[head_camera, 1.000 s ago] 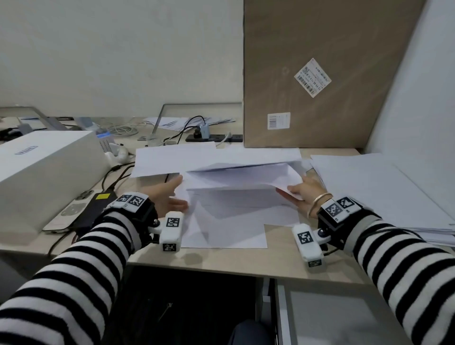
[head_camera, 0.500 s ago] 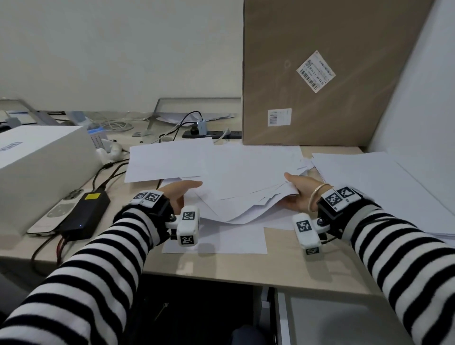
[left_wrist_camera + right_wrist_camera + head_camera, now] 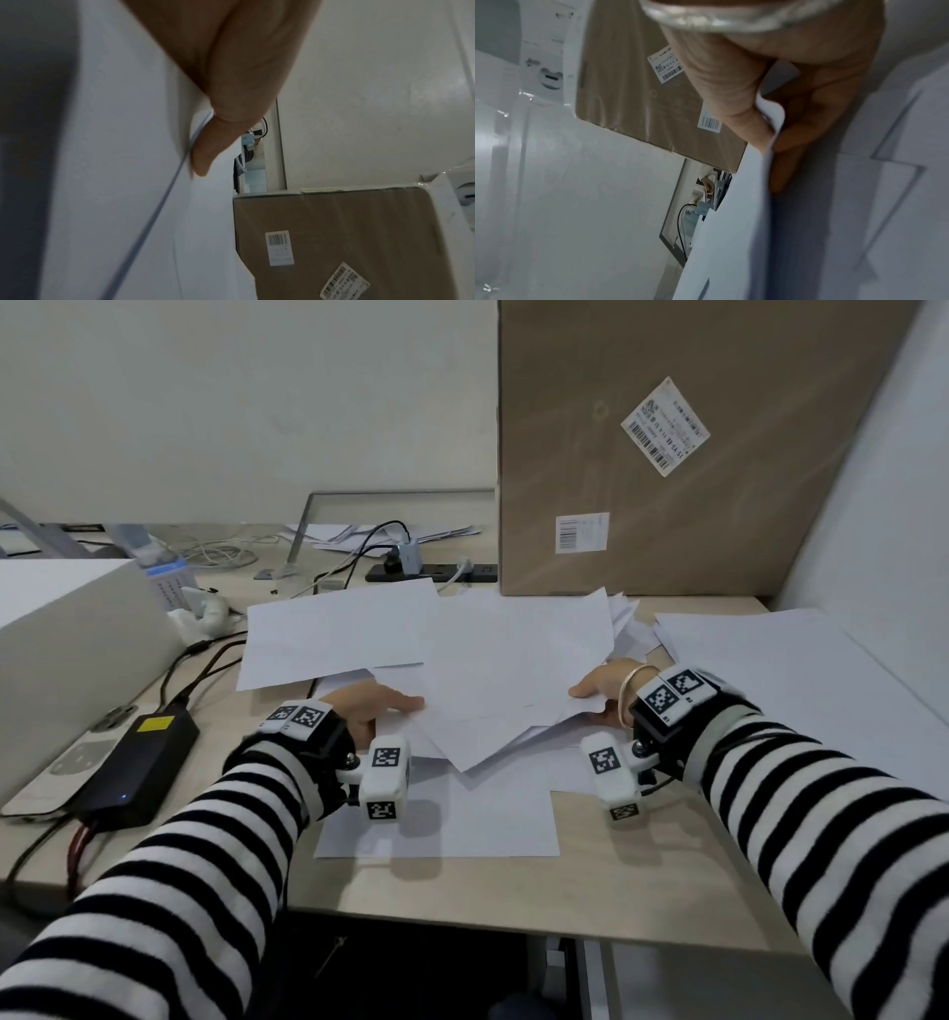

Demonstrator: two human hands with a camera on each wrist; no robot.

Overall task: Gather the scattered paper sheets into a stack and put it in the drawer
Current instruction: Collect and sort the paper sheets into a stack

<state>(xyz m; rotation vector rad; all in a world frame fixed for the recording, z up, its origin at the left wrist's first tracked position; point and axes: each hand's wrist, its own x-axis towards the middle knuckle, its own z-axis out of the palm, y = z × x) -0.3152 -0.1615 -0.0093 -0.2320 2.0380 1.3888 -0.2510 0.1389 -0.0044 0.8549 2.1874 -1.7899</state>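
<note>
Head view: both hands have hold of a loose bundle of paper sheets (image 3: pixel 513 670) in the middle of the surface (image 3: pixel 590 880), one hand at each side edge. The left hand (image 3: pixel 367 708) has its thumb laid on top of the bundle's left edge; its fingers go out of sight beneath, so it seems to be pinching the sheets between thumb and fingers. The right hand (image 3: pixel 608 690) does the same at the right edge, and the right wrist view confirms that grip: the thumb (image 3: pixel 731 97) sits on one face of the sheets and the fingers (image 3: pixel 805 121) curl against the other. Holding both edges at once probably serves to squeeze the fanned, skewed sheets together, since their corners stick out at different angles and the bundle is far from squared.

More sheets lie flat beneath the bundle, one (image 3: pixel 334 639) lies to its left, and a broad pile (image 3: pixel 770 660) spreads on the right near the cardboard box (image 3: pixel 667 454). A charger brick (image 3: pixel 138 762) and its cables sit well to the left. Part of a drawer unit (image 3: pixel 719 983) shows below the front edge on the right; whether it is open I cannot tell.
</note>
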